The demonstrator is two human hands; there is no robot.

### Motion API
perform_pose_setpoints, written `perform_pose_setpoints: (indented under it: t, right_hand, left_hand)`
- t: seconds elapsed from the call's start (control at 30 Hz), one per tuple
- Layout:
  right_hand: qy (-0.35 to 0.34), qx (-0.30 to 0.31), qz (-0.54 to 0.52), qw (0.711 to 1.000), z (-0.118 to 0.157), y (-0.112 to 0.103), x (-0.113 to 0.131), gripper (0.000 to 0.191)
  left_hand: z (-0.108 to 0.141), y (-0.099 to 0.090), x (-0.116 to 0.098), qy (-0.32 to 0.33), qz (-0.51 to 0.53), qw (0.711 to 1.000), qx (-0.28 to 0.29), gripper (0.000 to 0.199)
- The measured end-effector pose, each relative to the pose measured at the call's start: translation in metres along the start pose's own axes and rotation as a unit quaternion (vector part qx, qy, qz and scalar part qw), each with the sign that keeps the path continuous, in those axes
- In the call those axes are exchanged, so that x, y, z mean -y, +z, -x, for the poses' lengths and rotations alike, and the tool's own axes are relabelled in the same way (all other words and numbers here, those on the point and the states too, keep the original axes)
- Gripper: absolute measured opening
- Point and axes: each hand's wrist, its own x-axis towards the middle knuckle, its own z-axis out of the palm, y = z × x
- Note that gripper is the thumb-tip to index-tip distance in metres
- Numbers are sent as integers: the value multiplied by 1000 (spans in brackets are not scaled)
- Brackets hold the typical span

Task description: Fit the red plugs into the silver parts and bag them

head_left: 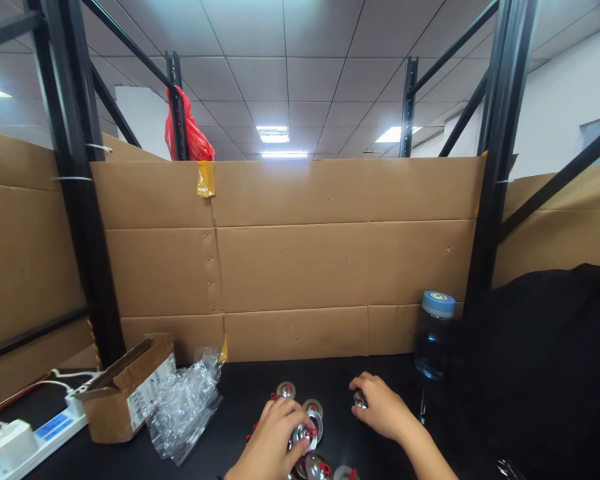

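Note:
Several round silvery metal discs with red parts (318, 467) lie in a loose cluster at the bottom middle of the black table. My left hand (279, 437) reaches over the cluster, its thumb and fingers closed round a shiny disc with a red piece (304, 433). To the right of the cluster, my right hand (380, 407) holds a small shiny metal piece (361, 399) between thumb and fingers, just above or on the table. Part of each held piece is hidden by the fingers.
An opened cardboard box (113, 407), clear plastic bags (185, 407) and a white power strip (55, 430) are at the left. A blue-capped bottle (433, 340) and black cloth (545, 373) stand right. Cardboard walls (290, 267) and black posts surround the table (375, 460).

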Motion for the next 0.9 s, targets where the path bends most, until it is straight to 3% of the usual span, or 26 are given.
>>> perform_pose_setpoints:
  t: [0.2, 0.43, 0.6, 0.7, 0.9]
  right_hand:
    - [-120, -33, -144, 982, 3, -3, 28, 27]
    - [-224, -12, -237, 945, 26, 1, 84, 56]
    - [-213, -5, -227, 950, 29, 20, 99, 73]
    - [-197, -15, -221, 955, 27, 29, 99, 75]
    - [-181, -59, -244, 951, 21, 41, 95, 59]
  left_hand:
    - [-2, 2, -1, -17, 98, 993, -56, 11]
    - [-5, 4, 3, -63, 134, 982, -118, 19]
    - [-5, -1, 4, -47, 135, 975, -171, 17]
    - [-6, 0, 5, -72, 202, 964, -160, 20]
    - [-9, 8, -1, -74, 358, 917, -158, 43]
